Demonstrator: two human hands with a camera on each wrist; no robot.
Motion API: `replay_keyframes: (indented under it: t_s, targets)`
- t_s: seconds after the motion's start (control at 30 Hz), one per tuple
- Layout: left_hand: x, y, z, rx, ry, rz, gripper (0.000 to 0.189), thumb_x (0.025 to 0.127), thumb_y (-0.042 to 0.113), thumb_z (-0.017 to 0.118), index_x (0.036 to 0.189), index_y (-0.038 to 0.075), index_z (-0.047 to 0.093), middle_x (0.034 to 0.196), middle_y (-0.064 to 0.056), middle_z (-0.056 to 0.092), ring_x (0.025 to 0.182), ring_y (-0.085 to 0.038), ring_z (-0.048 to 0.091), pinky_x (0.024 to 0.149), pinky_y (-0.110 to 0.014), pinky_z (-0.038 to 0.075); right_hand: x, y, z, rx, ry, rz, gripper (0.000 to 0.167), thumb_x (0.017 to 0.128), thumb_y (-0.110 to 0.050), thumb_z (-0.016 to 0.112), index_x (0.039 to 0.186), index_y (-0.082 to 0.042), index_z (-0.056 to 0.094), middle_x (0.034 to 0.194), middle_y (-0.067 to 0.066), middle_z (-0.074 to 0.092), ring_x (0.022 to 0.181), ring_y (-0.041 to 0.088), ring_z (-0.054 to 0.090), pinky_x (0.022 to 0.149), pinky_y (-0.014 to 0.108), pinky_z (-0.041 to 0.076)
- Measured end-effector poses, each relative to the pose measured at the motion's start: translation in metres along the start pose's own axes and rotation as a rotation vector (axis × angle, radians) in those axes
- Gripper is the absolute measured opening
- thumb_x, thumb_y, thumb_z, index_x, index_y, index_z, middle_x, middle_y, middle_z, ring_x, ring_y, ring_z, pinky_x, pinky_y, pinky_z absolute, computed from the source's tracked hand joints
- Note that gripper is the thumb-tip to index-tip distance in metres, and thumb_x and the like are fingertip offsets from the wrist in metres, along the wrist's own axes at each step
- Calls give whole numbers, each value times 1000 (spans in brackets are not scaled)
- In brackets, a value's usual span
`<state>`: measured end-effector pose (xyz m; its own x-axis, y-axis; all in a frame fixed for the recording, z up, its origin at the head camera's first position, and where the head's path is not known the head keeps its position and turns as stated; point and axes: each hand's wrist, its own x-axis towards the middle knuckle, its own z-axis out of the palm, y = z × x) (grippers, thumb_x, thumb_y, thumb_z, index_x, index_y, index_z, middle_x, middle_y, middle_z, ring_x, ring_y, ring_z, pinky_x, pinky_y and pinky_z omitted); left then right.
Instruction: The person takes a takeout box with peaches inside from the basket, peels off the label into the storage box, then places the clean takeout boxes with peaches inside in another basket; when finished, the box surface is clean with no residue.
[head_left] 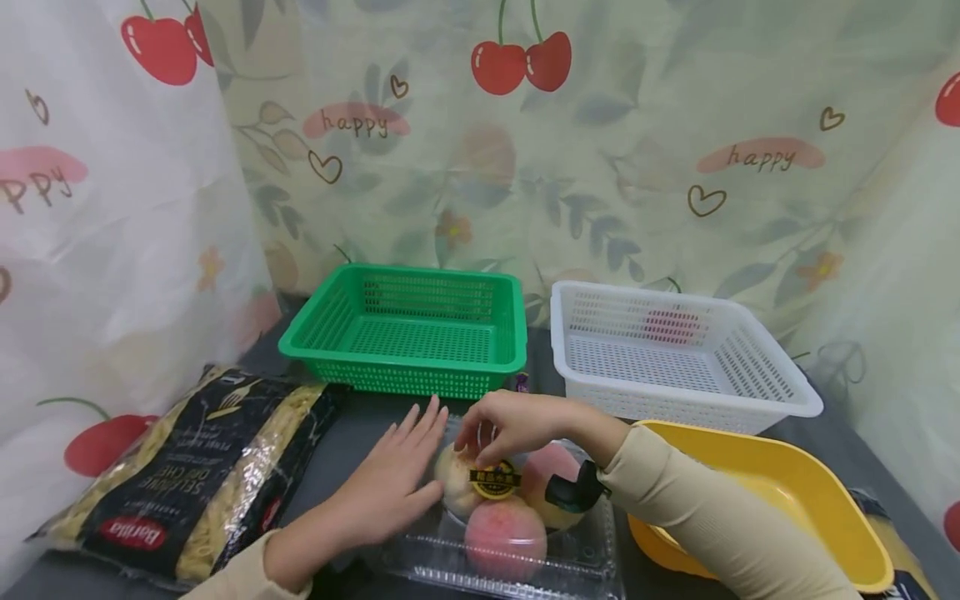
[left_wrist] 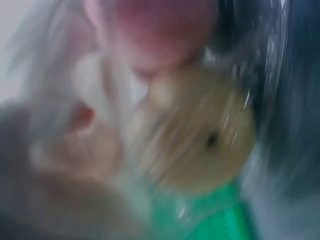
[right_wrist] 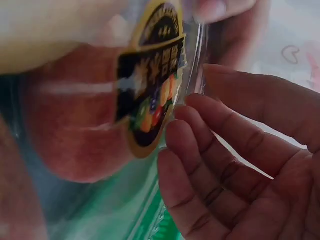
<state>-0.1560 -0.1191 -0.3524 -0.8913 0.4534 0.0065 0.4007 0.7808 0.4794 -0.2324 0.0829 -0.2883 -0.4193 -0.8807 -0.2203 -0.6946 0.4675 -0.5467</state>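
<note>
A clear plastic fruit box (head_left: 431,554) holds pinkish peaches (head_left: 506,542) and a pale yellow-brown round fruit (head_left: 454,483). On its lid is a black and gold label (head_left: 495,482), also close up in the right wrist view (right_wrist: 155,75). My left hand (head_left: 390,479) lies with fingers extended at the box's left side. Above the lid, my right hand (head_left: 513,425) bends its fingers loosely, thumb apart, fingertips (right_wrist: 180,135) at the label's edge. Nothing shows between them; whether they touch the lid is unclear. Blur covers the left wrist view, where the yellow-brown fruit (left_wrist: 200,135) shows through plastic.
Behind the box stand a green basket (head_left: 420,375) and a white basket (head_left: 675,408). A yellow basin (head_left: 825,500) is at the right, partly under my right forearm, with another package (head_left: 892,542) beyond it. At the left lies a pasta bag (head_left: 195,475). Printed curtains surround the table.
</note>
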Motion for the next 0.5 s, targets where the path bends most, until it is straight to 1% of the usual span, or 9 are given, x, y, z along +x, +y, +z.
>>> replay_keyframes:
  t_s: [0.07,0.13,0.2,0.3,0.4,0.5]
  targets:
    - [3,3,4,-11,-13,26,73,95,44,44,150,13,8,156,0,-5,145,-27,-5,114,-56,10,3,4,2,17,4,7,21,85,-9,66,105,-4,67,96,4,68,81,3,60,71,16,50]
    - [4,3,8,-34,-26,33,75,95,50,42,150,11,9,156,-1,-6,144,-29,-7,114,-56,8,5,8,3,52,9,13,16,85,-9,67,100,-5,68,90,2,67,77,3,59,70,16,50]
    - [3,3,11,-64,-29,26,77,94,55,41,150,11,11,156,-2,-7,144,-32,-7,114,-56,9,6,12,5,91,13,20,11,84,-9,67,95,-6,68,85,-1,66,74,3,57,68,17,50]
    - [3,2,14,-105,-20,12,79,92,58,40,150,10,12,157,-1,-7,143,-35,-2,112,-59,14,6,17,8,136,20,26,7,84,-8,67,90,-6,67,82,-3,64,71,3,56,65,18,50]
    - [4,2,15,-124,-10,5,79,92,59,40,150,12,13,157,3,-6,144,-35,1,110,-61,18,5,19,10,134,38,22,5,84,-7,64,88,-7,67,81,-4,64,70,3,56,65,18,50]
    - [4,2,16,-119,-6,7,79,92,59,40,150,13,14,157,3,-4,144,-34,3,110,-60,19,4,19,11,128,53,19,6,86,-6,62,89,-7,67,81,-3,64,71,2,55,65,17,50]
